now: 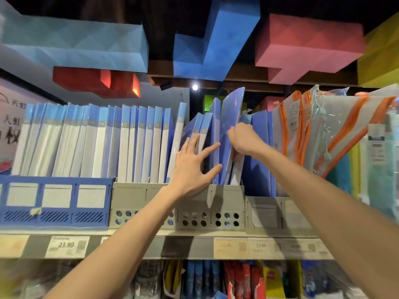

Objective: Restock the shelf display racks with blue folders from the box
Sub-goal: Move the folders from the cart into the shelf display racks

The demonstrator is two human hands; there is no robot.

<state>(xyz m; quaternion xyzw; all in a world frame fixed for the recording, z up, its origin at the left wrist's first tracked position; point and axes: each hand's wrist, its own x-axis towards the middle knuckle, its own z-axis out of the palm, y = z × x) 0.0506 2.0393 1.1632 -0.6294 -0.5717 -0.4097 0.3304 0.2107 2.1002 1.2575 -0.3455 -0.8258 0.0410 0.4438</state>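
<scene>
Blue folders with white spines, blue rack, grey racks, orange-striped clear pouches.

blue folder (glossy), tilted, in grey rack

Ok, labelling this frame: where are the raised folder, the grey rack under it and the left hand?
raised folder [232, 108]: head view, upper cover.
grey rack [226, 197]: head view, front wall.
left hand [190, 169]: head view, back of hand.

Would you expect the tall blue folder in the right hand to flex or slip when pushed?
Probably flexes slightly: the blue folder looks thin and leans. Its glossy cover may slip, though the right hand grips it.
</scene>
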